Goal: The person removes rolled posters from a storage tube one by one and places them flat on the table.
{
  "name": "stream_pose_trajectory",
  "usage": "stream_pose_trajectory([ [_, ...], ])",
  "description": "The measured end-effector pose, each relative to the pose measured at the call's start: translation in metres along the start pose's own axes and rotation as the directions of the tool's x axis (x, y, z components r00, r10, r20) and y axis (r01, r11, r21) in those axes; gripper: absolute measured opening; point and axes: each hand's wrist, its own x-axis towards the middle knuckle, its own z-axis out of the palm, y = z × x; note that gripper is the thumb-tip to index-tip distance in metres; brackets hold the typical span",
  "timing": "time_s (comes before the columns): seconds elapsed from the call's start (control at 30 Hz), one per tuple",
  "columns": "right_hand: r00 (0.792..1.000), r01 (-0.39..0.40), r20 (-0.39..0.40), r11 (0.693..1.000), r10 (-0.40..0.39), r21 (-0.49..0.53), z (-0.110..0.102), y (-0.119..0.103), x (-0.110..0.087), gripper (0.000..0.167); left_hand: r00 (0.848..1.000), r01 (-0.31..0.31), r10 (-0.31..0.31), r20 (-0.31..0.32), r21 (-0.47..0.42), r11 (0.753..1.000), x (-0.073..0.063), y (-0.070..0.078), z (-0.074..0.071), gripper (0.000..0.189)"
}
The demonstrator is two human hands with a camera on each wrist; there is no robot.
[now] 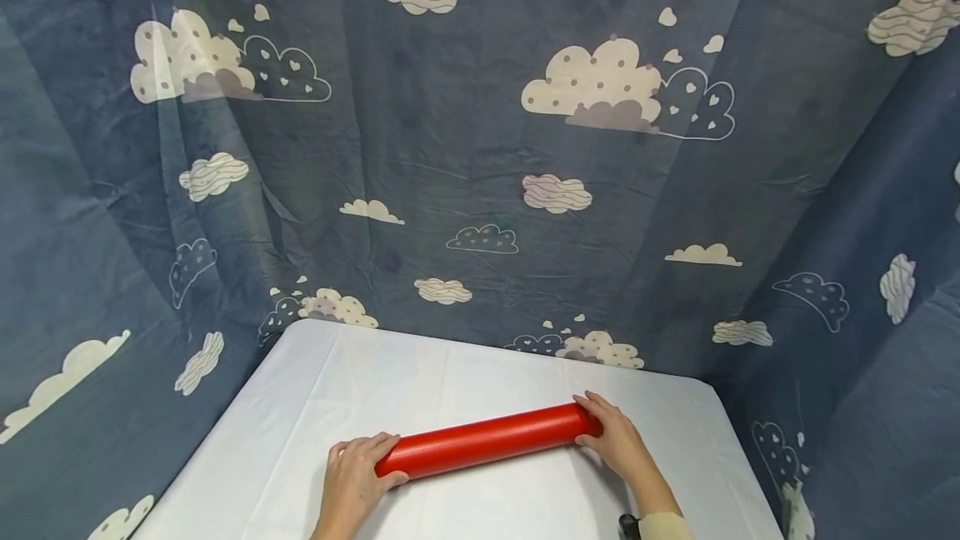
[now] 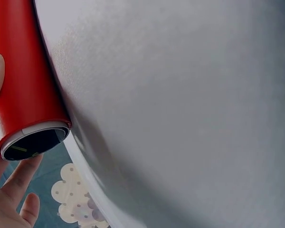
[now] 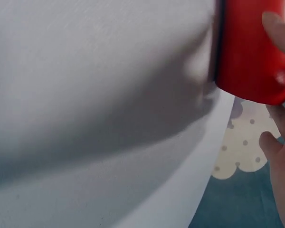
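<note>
A glossy red roll (image 1: pixel 487 444) lies slantwise over the white table, its right end farther from me than its left. My left hand (image 1: pixel 356 473) grips the left end, thumb on the near side and fingers over the far side. At the other end, my right hand (image 1: pixel 618 442) holds the roll the same way. In the left wrist view the roll's end (image 2: pixel 35 140) is hollow and dark inside, with a pale inner rim. The right wrist view has the other end (image 3: pixel 251 92) between thumb and fingers, its opening hidden.
A white cloth (image 1: pixel 300 407) covers the table, with faint crease lines. Dark blue curtains (image 1: pixel 465 132) printed with pale clouds hang behind the table and along both sides. A dark band (image 1: pixel 628 526) and a cream sleeve (image 1: pixel 665 526) show at my right wrist.
</note>
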Motion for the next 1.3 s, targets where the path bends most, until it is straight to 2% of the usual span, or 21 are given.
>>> stream_pose_trajectory([
  [0.23, 1.000, -0.007, -0.015, 0.997, 0.008, 0.074, -0.005, -0.018, -0.004, 0.079, 1.000, 0.004, -0.004, -0.015, -0.004, 1.000, -0.002, 0.000, 0.003, 0.063],
  [0.47, 0.998, 0.060, -0.028, 0.996, -0.058, 0.063, -0.006, -0.046, -0.004, 0.079, 0.999, -0.020, 0.020, -0.043, 0.008, 1.000, 0.000, -0.002, 0.004, 0.064],
  [0.63, 0.992, 0.126, -0.028, 0.986, -0.124, 0.107, -0.003, -0.066, -0.005, 0.083, 0.998, -0.021, 0.021, -0.051, -0.003, 1.000, -0.001, -0.002, 0.004, 0.064],
  [0.9, 0.978, 0.210, -0.043, 0.966, -0.205, 0.150, 0.009, -0.094, -0.006, 0.085, 0.999, -0.018, 0.017, -0.041, -0.018, 1.000, -0.001, 0.000, 0.004, 0.064],
  [1.3, 0.937, 0.345, -0.020, 0.917, -0.348, 0.198, 0.029, -0.139, -0.010, 0.082, 1.000, 0.012, -0.012, -0.010, -0.039, 0.999, -0.002, 0.002, 0.002, 0.064],
])
